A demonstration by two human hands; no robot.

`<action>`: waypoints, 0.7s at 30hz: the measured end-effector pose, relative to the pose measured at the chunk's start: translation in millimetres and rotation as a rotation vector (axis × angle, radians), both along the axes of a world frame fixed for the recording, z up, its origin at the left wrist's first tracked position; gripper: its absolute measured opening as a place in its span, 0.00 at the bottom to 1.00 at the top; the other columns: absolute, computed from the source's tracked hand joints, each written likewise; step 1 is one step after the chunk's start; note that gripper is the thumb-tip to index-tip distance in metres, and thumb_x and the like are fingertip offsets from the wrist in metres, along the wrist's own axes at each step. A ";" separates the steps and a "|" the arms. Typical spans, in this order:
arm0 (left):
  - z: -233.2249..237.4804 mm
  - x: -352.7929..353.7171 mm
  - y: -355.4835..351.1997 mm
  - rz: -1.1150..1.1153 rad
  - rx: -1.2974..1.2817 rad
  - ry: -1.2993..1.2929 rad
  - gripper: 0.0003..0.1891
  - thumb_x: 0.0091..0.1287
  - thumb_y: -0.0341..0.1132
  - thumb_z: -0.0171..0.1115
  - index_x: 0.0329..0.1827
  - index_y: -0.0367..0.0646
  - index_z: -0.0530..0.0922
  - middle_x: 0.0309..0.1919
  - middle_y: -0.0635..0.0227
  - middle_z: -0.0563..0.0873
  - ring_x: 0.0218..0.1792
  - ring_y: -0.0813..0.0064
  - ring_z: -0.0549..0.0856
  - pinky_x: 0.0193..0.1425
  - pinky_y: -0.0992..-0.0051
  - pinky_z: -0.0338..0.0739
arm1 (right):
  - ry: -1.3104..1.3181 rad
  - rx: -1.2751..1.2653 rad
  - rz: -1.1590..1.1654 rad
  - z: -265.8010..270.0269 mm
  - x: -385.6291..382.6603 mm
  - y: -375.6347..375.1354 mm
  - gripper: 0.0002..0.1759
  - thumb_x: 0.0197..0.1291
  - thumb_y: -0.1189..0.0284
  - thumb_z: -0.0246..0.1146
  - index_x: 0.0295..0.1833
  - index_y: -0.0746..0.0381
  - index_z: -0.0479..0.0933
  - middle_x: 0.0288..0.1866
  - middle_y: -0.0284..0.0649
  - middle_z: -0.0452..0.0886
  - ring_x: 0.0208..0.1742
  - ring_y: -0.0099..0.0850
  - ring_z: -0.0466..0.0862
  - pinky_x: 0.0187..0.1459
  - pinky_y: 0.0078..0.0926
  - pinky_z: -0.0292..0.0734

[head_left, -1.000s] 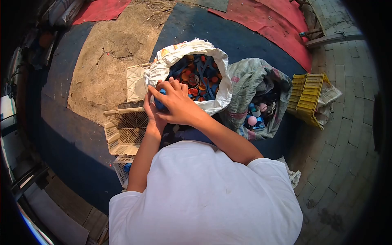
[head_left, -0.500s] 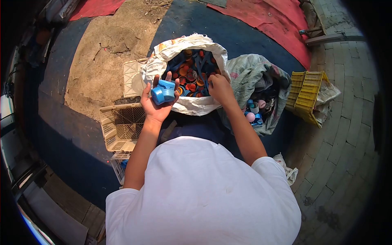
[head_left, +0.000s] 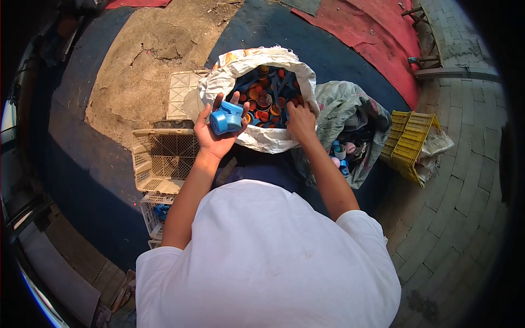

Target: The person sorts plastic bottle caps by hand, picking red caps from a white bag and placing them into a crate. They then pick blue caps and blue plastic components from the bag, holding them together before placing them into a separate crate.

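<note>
My left hand (head_left: 214, 143) is palm up, its fingers curled loosely around shiny blue round plastic pieces (head_left: 226, 117), perhaps two lying together. In front of me stands a white woven sack (head_left: 266, 141) with its mouth rolled back. Inside it are many small round plastic pieces (head_left: 263, 103) in orange and red, mixed with blue strips. My right hand (head_left: 301, 121) is over the sack's right inner side, its fingers bent down among the pieces. Its fingertips are partly hidden, so what they pinch cannot be made out.
A grey-green sack (head_left: 358, 139) with mixed plastic parts leans close on the right. Beyond it are yellow crates (head_left: 411, 143). A cream crate (head_left: 164, 161) lies at my left, with a white basket (head_left: 151, 216) of blue pieces below it. Red sheeting (head_left: 372, 44) covers ground at the back.
The view has shifted slightly, moving sacks and hands a little rightward. My left hand keeps the blue pieces. My right hand's fingers have shifted at the sack's right side.
</note>
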State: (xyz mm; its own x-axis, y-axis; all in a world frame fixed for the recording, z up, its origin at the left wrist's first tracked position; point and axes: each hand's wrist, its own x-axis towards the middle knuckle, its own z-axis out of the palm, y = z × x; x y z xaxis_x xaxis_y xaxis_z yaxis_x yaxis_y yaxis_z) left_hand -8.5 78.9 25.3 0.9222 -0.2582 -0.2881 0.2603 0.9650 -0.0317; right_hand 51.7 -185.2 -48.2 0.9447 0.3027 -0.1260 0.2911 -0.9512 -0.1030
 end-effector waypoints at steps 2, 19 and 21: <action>-0.4 0.0 0.9 -0.001 0.008 -0.002 0.19 0.72 0.48 0.61 0.64 0.58 0.82 0.74 0.61 0.73 0.73 0.50 0.71 0.64 0.51 0.79 | 0.027 0.008 0.013 2.2 3.8 -4.9 0.16 0.49 0.74 0.70 0.46 0.55 0.82 0.41 0.44 0.87 0.54 0.47 0.84 0.46 0.43 0.85; -3.9 -3.7 2.5 0.001 0.016 -0.002 0.21 0.73 0.49 0.60 0.66 0.57 0.80 0.74 0.61 0.74 0.72 0.48 0.72 0.63 0.50 0.79 | 0.126 0.273 -0.126 29.0 20.7 -5.6 0.12 0.70 0.63 0.63 0.45 0.61 0.83 0.33 0.48 0.88 0.40 0.52 0.87 0.43 0.49 0.80; -3.5 -4.2 2.6 -0.002 0.015 -0.005 0.21 0.73 0.49 0.60 0.67 0.57 0.80 0.74 0.61 0.74 0.72 0.48 0.72 0.63 0.50 0.79 | 0.178 0.419 -0.177 27.9 19.1 -3.2 0.13 0.71 0.63 0.63 0.46 0.62 0.84 0.35 0.50 0.88 0.40 0.51 0.88 0.43 0.47 0.80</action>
State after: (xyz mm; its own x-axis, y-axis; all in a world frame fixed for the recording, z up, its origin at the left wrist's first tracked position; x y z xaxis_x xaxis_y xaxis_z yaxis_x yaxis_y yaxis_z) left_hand -12.6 81.5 21.8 0.9231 -0.2562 -0.2868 0.2627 0.9647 -0.0162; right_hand 70.8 -188.4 -20.4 0.9610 0.1989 -0.1922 0.0718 -0.8504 -0.5212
